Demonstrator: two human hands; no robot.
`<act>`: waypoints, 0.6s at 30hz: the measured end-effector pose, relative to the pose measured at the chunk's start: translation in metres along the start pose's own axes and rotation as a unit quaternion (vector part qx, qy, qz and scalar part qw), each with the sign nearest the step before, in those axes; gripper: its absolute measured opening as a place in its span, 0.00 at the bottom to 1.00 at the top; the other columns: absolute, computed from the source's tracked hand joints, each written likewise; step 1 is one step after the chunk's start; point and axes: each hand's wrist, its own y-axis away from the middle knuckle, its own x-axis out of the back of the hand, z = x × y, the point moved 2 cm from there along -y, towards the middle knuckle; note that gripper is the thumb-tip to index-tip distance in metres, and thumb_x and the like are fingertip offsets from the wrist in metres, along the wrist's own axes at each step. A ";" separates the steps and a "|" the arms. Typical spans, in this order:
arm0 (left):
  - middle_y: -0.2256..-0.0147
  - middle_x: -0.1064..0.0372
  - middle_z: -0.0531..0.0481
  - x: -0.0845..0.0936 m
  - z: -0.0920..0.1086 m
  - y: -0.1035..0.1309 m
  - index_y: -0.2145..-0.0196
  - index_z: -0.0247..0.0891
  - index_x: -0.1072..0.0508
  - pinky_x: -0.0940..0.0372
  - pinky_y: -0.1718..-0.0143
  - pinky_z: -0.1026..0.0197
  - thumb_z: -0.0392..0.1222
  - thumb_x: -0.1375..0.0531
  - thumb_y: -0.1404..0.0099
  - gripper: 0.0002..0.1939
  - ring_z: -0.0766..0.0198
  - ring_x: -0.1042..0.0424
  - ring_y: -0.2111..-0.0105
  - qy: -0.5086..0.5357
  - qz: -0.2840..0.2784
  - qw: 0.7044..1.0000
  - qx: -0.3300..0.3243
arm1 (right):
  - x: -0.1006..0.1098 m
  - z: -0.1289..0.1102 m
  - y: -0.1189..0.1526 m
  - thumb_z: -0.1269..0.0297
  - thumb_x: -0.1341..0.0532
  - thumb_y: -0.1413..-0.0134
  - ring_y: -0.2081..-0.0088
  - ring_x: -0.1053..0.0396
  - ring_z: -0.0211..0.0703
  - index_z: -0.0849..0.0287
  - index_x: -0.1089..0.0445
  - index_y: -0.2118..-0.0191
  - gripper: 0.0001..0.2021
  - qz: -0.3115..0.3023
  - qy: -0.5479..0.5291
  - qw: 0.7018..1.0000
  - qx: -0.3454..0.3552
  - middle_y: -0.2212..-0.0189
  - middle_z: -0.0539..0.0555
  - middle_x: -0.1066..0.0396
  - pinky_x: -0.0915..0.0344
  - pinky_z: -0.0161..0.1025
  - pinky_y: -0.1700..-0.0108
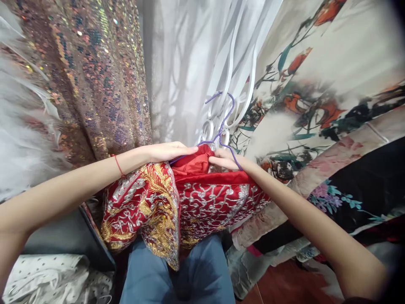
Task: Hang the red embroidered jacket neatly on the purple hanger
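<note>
A red garment (202, 198) with silver and gold embroidery hangs from a purple hanger (225, 126) in front of me. My left hand (169, 151) lies flat on the garment's left shoulder, fingers closed over the fabric and the hanger's arm. My right hand (225, 159) grips the right side of the neckline, where the hanger wire crosses it. A thin red string circles my left wrist.
A sequined garment (95, 76) and white feathers (22, 126) hang to the left. White sheer fabric (183, 67) and white hangers (236, 76) are behind. Floral printed garments (322, 105) hang right. White dotted cloth (47, 274) lies lower left. My blue trousers (177, 274) show below.
</note>
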 end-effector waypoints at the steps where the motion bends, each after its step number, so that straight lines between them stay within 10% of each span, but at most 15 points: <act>1: 0.72 0.23 0.46 -0.001 0.000 0.000 0.68 0.34 0.21 0.36 0.70 0.64 0.63 0.42 0.36 0.27 0.68 0.31 0.75 0.008 -0.003 1.000 -0.005 | 0.001 0.000 0.001 0.45 0.47 0.44 0.78 0.43 0.34 0.60 0.40 0.81 0.24 -0.007 0.017 1.000 -0.015 0.83 0.49 0.39 0.46 0.34 0.74; 10: 0.78 0.33 0.53 -0.006 0.002 0.004 0.74 0.33 0.28 0.46 0.79 0.67 0.52 0.35 0.40 0.17 0.73 0.40 0.80 -0.121 -0.023 0.992 -0.034 | 0.003 -0.001 0.004 0.50 0.39 0.53 0.77 0.44 0.33 0.60 0.40 0.81 0.19 -0.124 0.066 0.986 -0.095 0.82 0.47 0.41 0.47 0.34 0.74; 18: 0.77 0.32 0.53 -0.009 0.003 0.003 0.71 0.33 0.26 0.45 0.78 0.68 0.52 0.39 0.36 0.17 0.73 0.39 0.79 -0.106 -0.016 0.992 -0.060 | 0.002 0.010 0.007 0.52 0.36 0.54 0.69 0.33 0.42 0.60 0.25 0.67 0.15 -0.147 0.022 0.988 -0.031 0.75 0.50 0.28 0.35 0.35 0.65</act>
